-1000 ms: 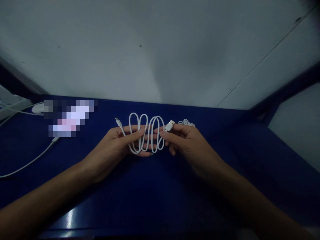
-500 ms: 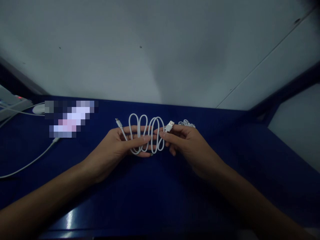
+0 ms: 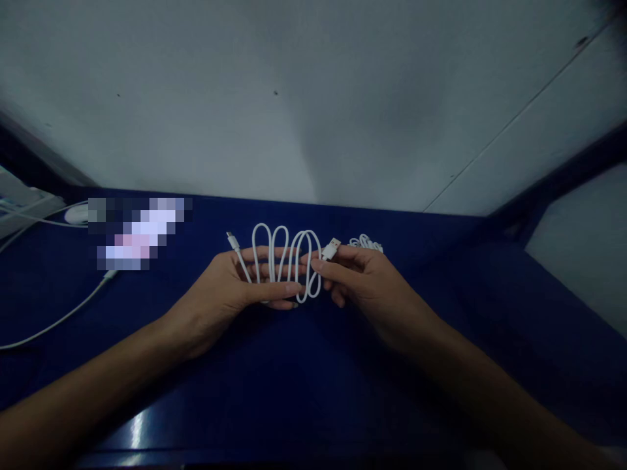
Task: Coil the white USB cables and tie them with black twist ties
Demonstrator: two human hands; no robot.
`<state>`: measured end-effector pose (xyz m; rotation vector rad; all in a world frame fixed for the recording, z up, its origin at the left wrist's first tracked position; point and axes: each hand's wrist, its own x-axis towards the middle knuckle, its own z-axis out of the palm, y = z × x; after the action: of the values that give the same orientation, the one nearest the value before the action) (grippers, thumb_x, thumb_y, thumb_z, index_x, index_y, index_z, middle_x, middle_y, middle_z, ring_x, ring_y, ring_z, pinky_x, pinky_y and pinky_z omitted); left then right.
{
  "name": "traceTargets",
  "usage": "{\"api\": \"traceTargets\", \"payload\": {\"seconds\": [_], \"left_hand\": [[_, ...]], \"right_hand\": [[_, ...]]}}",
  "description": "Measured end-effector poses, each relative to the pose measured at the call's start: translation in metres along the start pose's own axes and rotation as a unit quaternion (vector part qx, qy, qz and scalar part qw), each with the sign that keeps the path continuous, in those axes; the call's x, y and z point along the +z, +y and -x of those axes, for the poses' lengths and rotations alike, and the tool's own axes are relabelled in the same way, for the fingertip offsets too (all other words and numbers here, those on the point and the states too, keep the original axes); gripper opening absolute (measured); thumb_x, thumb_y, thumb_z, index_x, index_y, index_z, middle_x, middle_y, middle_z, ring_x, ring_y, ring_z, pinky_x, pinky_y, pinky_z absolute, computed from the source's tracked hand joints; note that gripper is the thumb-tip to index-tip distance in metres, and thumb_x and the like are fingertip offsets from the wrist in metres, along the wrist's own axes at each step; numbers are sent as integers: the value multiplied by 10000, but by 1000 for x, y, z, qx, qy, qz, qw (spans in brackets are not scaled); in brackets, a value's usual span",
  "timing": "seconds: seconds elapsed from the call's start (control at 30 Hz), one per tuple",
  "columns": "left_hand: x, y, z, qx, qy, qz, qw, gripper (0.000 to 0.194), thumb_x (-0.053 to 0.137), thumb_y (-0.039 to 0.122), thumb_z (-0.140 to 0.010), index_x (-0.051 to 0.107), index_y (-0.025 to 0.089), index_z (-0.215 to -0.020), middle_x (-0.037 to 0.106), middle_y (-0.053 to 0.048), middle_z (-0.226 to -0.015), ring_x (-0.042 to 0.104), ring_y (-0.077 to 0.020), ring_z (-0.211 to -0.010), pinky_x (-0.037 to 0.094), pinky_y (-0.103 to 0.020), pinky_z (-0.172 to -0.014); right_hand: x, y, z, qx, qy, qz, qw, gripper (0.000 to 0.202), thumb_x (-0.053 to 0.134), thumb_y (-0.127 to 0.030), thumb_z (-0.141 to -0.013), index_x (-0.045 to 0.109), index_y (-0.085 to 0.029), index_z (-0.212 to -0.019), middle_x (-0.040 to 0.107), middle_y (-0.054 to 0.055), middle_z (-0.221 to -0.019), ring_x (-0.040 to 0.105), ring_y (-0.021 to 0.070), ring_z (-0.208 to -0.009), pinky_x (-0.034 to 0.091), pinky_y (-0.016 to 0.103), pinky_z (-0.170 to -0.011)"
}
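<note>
A white USB cable (image 3: 262,251) lies folded in several side-by-side loops across the fingers of my left hand (image 3: 230,290). That hand's thumb presses over the lower part of the loops. One end, a small plug (image 3: 231,240), sticks up at the left of the loops. At the right, my right hand (image 3: 360,271) pinches the cable just below its USB-A plug (image 3: 332,249), which points up and to the right. Its fingertips meet those of my left hand behind the loops.
Behind my right hand lies another white cable bundle (image 3: 365,243) on the blue table (image 3: 294,391). A pixelated bright device (image 3: 147,235) with a white cord (image 3: 63,321) rests at the left, near a white rounded object (image 3: 77,213). A pale wall (image 3: 245,117) rises behind.
My left thumb has slid down and slightly right over the loops, covering their lower bends. My right hand and the USB-A plug have hardly moved.
</note>
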<state>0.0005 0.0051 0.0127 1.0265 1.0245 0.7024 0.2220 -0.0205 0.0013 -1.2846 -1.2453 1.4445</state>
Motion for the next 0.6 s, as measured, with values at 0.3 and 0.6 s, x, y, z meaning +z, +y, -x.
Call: {"api": "traceTargets", "payload": {"seconds": [0.3, 0.6], "left_hand": [[-6, -7, -2, 26, -28, -13, 999, 480, 986, 205, -786, 822, 245, -1235, 819, -92, -1313, 834, -263, -1072, 705, -260, -816], [-6, -6, -3, 33, -20, -25, 999, 506, 981, 214, -781, 817, 223, -1259, 802, -131, -1348, 833, -285, -1069, 707, -313, -841]], "right_hand": [[1, -3, 2, 1, -5, -6, 1000, 222, 821, -439, -957, 805, -228, -889, 640, -7, -780, 545, 123, -663, 444, 284, -624], [2, -1, -1, -3, 0, -6, 1000, 207, 831, -426, -950, 818, -227, -895, 651, -5, -770, 551, 118, -648, 444, 278, -607]]}}
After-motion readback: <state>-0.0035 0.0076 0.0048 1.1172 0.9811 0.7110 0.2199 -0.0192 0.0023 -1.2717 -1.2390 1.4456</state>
